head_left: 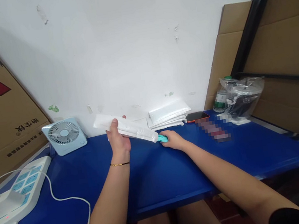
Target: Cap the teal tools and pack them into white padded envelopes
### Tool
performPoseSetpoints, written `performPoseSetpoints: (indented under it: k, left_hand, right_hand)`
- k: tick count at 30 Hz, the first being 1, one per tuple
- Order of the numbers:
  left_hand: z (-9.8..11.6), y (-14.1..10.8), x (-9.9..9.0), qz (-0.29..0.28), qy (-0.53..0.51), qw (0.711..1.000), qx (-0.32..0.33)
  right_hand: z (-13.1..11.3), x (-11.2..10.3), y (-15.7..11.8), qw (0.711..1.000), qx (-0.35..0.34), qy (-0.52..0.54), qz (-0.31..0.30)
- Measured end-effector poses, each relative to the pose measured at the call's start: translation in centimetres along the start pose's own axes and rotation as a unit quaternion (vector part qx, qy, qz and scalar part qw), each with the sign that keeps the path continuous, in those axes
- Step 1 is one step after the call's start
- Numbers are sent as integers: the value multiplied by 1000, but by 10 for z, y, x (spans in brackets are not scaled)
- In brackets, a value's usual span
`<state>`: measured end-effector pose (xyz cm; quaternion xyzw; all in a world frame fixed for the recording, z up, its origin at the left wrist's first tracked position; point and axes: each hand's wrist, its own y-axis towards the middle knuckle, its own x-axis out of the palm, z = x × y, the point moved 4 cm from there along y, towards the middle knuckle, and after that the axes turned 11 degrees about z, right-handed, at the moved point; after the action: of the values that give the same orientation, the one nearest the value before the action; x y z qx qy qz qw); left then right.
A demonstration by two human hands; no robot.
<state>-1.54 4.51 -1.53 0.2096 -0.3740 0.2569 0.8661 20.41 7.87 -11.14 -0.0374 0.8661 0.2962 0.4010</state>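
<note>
My left hand (118, 135) is closed round a long white packet (138, 129), its thumb lying across the front. The packet is tilted, its right end lower than its left, above the blue table (159, 178). From that right end sticks a bunched turquoise piece (162, 138) that looks soft, and my right hand (174, 139) pinches it. How much of the turquoise piece lies inside the packet is hidden. Behind my hands, a stack of flat white packets (170, 112) lies against the wall.
On the left stand a light blue fan (65, 135) and a white power strip (34, 189) with a white cable (64, 198). To the right are a phone (197, 116), a water bottle (220, 100) and a clear plastic bag (244, 99). Cardboard (6, 111) flanks the table.
</note>
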Motion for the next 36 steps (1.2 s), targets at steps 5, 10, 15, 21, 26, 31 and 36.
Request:
performPoseSetpoints:
  k: [5,10,15,21,26,31,36]
  left_hand:
    - [43,14,12,-49,76,993,69]
    - [65,8,28,-199,316,915,156]
    - [22,7,-3,-371,686,610,141]
    - [-31,3,-56,-442,814,372,55]
    - [-67,-46,-22,-546,688,461,127]
    - [-100,-74,-12,-565,691,440,101]
    - [-92,-77,-21,-586,672,447,71]
  right_hand:
    - [4,-6,0,995,-49,-85,-24]
    - [2,-4,-3,989,-67,-112,-63]
    - [-10,5,-8,986,-95,-114,-78]
    - [11,-26,2,995,-78,-60,31]
    - [74,-65,1,995,15,-75,59]
    - [86,-68,-9,996,59,-34,-58]
    - [83,-77,-17,985,98,14,-141]
